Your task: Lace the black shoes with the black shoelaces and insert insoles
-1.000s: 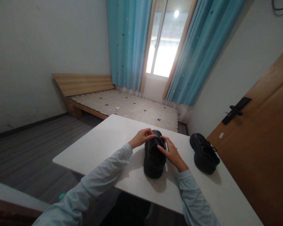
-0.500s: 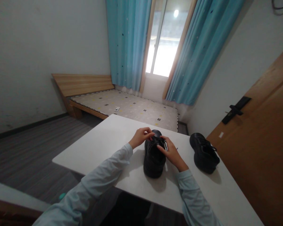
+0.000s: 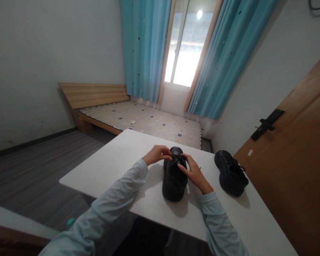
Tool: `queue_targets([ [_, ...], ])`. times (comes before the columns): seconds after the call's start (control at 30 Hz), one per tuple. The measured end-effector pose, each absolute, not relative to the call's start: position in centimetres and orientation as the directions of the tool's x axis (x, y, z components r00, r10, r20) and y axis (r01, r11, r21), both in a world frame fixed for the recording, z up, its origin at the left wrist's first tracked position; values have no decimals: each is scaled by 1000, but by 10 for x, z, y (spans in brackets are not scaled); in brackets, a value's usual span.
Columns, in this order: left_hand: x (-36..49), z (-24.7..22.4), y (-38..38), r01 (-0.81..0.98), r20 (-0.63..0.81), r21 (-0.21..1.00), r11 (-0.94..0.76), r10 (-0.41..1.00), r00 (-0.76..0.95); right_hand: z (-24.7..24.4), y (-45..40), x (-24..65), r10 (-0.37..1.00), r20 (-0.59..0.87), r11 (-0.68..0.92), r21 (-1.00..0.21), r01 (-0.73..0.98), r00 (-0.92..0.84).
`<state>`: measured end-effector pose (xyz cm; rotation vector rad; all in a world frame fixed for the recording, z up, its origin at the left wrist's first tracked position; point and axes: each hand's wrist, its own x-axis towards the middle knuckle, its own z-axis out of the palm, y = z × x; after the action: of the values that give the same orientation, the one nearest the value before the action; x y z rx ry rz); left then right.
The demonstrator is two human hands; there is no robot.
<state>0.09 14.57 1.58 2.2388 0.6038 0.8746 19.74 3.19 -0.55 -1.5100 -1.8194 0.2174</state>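
A black lace-up shoe (image 3: 175, 183) rests sole-down on the white table, its heel toward me and its toe toward the window. My left hand (image 3: 160, 153) is closed in a pinch on a black shoelace (image 3: 176, 156) at the left of the lacing. On the opposite side, my right hand (image 3: 191, 169) grips the shoe, thumb at the opening and fingers along the lacing. Whether those fingers also hold a lace end is hard to see. A second black shoe (image 3: 231, 176) stands apart to the right, its lace loops hanging over the side.
The white table (image 3: 101, 169) reaches close to a bed (image 3: 146, 119) with a small white object (image 3: 132, 123) lying on it. A wooden door (image 3: 296, 142) with a black handle is at the right. Blue curtains (image 3: 146, 49) flank the window.
My left hand has moved slightly left, away from the middle of the lacing, drawing the lace with it. My right hand and both shoes stay where they were.
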Motion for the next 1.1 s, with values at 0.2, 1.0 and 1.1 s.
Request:
queue_targets([
  [0.2,-2,14,151,172,424,678,-715,571,703,-6,32,198,902,432,288,-560,777,-22],
  [1.0,1,9,160,3,253,961,-275,888,383,-10,32,201,903,429,289,-586,757,-13],
  [1.1,2,13,155,-218,189,971,-93,859,476,-10,31,201,902,431,290,-582,760,-14],
])
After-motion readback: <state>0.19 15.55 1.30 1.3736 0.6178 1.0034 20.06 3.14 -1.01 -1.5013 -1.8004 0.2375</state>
